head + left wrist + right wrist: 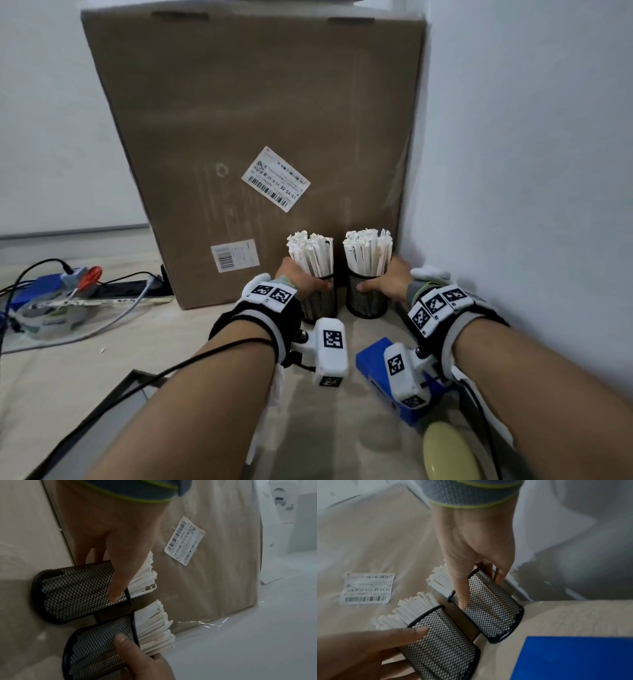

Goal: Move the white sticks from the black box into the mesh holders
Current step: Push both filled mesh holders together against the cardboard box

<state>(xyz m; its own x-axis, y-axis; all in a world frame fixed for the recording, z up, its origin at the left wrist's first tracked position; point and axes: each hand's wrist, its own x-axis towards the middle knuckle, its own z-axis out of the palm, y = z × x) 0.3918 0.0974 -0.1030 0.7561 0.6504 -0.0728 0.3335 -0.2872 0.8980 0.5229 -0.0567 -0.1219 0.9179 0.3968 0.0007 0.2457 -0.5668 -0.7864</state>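
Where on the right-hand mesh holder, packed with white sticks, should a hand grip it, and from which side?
Grip the right mesh holder round its mesh wall just below the rim, coming from its outer right side, as the right hand does. It stands upright, the white sticks fill its top, and the left mesh holder stands close beside it.

Both arms outstretched, left hand (pixel 291 279) and right hand (pixel 388 281) curled in grip.

Both wrists wear black straps carrying white camera blocks with square black-and-white markers, black cables trailing.
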